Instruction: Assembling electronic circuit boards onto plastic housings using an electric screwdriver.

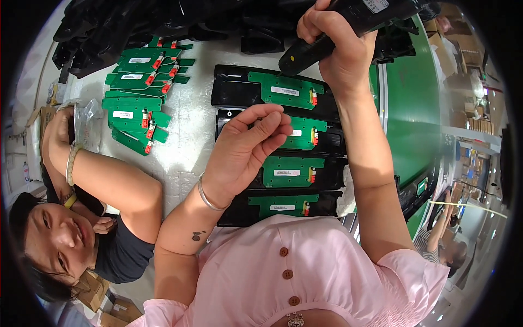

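Observation:
My right hand [346, 54] is wrapped round a thick black electric screwdriver [310, 56] with a yellow dot near its lower end. That end slants down over the upper edge of the farthest green circuit board [289, 90]; I cannot tell whether it touches. This board lies in a black plastic housing [229, 90]. Nearer me, my left hand [245, 141] has thumb and fingers pinched together above the second circuit board [308, 132], partly hiding it. Anything in the pinch is too small to make out. Two more boards, one the third circuit board [291, 172], lie in black housings closer to my body.
Loose green boards with red connectors [133, 117] are piled at the left of the white work surface [188, 103]. Black plastic parts [163, 19] crowd the far edge. A green belt [408, 109] runs along the right. Close on my left, a co-worker's arm [114, 174] rests bent.

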`<state>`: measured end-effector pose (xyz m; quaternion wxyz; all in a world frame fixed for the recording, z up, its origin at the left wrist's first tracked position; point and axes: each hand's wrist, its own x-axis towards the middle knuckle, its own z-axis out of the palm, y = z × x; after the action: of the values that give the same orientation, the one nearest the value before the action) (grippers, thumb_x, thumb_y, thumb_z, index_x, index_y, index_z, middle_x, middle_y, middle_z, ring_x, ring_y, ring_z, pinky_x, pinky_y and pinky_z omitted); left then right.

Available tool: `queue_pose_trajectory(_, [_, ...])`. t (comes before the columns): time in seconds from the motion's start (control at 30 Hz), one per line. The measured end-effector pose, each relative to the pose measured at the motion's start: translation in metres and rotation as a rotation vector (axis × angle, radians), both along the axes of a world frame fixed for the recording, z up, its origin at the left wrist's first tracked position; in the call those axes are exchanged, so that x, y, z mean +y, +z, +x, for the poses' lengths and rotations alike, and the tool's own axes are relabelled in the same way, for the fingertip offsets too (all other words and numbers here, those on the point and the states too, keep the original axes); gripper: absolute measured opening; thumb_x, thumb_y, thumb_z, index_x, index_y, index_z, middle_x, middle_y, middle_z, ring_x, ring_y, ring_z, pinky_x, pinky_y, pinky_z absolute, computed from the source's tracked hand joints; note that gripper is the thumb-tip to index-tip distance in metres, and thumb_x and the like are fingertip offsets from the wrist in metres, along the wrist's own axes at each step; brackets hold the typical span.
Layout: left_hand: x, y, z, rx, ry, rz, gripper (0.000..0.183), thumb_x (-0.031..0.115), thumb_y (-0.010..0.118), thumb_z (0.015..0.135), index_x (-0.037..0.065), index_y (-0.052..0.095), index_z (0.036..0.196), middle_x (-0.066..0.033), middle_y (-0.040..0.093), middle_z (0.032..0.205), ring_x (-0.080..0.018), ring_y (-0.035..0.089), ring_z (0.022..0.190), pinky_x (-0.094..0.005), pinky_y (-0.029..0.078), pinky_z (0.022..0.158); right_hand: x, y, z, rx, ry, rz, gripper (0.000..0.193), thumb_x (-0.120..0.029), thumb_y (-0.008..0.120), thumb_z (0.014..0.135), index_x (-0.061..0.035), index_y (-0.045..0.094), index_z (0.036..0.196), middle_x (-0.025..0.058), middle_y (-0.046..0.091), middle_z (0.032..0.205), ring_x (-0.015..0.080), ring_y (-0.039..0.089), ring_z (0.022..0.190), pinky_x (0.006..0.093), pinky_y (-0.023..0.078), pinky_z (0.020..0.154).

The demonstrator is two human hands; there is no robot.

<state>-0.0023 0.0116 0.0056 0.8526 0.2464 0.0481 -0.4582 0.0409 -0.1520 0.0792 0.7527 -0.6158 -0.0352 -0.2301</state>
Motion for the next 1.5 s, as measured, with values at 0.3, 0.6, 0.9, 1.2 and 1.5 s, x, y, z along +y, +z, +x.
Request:
queue_pose_trajectory(0.3, [0.006, -0.008, 0.005, 0.099, 0.123, -0.044, 0.015, 0.013, 0.052, 0.084, 0.003, 0.056, 0.096, -0.0045, 0.059, 0.089, -0.0103, 0.058, 0.08, -0.0191, 0.05, 0.071, 0.007, 0.008, -0.013, -0.205, 0.001, -0.196, 0.023, -0.01, 0.041, 0.072, -0.0021, 0.049, 0.092, -0.0007, 0.033, 0.057, 0.0112, 0.033, 0.05, 0.0266, 0.028, 0.051])
queue_pose_trajectory(0.6, [0.0, -0.007, 0.003, 0.176, 0.094, -0.18, 0.015, 0.017, 0.052, 0.085, 0.004, 0.055, 0.091, -0.0044, 0.058, 0.085, -0.01, 0.058, 0.076, -0.0182, 0.051, 0.066, 0.021, 0.05, -0.072, -0.258, 0.323, -0.031, 0.029, -0.009, 0.053, 0.064, -0.0113, 0.05, 0.093, -0.0098, 0.048, 0.057, 0.0025, 0.044, 0.051, 0.0162, 0.034, 0.054])
queue_pose_trajectory(0.9, [-0.006, 0.014, 0.0, 0.237, 0.054, -0.118, 0.034, 0.026, 0.045, 0.088, -0.004, 0.049, 0.104, -0.0135, 0.057, 0.094, -0.0201, 0.057, 0.087, -0.0255, 0.048, 0.08, 0.032, 0.02, -0.039, -0.201, 0.206, -0.112, 0.03, -0.005, 0.046, 0.067, -0.0045, 0.044, 0.097, -0.0004, 0.035, 0.059, 0.0123, 0.037, 0.052, 0.0264, 0.032, 0.054])
queue_pose_trajectory(1.2, [0.004, 0.005, -0.001, -0.009, -0.096, -0.059, 0.033, 0.019, 0.037, 0.091, -0.004, 0.043, 0.114, -0.0136, 0.056, 0.092, -0.0205, 0.058, 0.084, -0.0246, 0.049, 0.075, 0.034, 0.0, 0.002, -0.059, 0.04, 0.037, 0.024, -0.006, 0.057, 0.072, -0.0018, 0.044, 0.091, 0.0042, 0.047, 0.063, 0.013, 0.045, 0.05, 0.0254, 0.038, 0.049])
queue_pose_trajectory(1.5, [0.003, 0.002, -0.002, -0.082, -0.004, 0.044, 0.024, 0.019, 0.048, 0.087, 0.002, 0.054, 0.103, -0.005, 0.058, 0.083, -0.0122, 0.058, 0.073, -0.019, 0.047, 0.061, 0.035, -0.001, 0.012, 0.002, 0.074, 0.015, 0.02, -0.003, 0.056, 0.069, -0.0012, 0.046, 0.087, 0.0049, 0.047, 0.059, 0.0127, 0.044, 0.047, 0.0247, 0.037, 0.046])
